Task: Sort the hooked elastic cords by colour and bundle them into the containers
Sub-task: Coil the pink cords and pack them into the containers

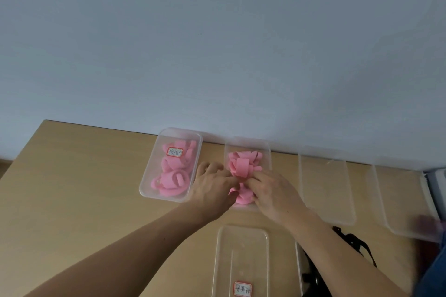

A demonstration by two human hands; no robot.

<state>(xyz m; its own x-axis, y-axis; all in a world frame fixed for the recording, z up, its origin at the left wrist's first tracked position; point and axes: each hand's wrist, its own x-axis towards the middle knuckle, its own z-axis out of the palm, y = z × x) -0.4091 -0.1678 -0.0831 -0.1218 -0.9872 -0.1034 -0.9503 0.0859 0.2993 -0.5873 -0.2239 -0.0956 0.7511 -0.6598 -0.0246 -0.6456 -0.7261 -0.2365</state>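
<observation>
Head view, frame centre: pink cords [242, 164], flat and looped, heaped in clear container [267, 152]; left hand [212, 190] and right hand [274, 191] together, fingers curled, pinching them.

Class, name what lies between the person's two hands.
Head view: a pink cord bundle, held by left hand and right hand, in the middle clear container.

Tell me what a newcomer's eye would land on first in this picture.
The bright bundle of pink cords stands out first, near the far edge of the table. The left hand and right hand grip it from either side at the middle container. More pink cords fill the labelled container to its left, while the clear containers to the right look empty.
</observation>
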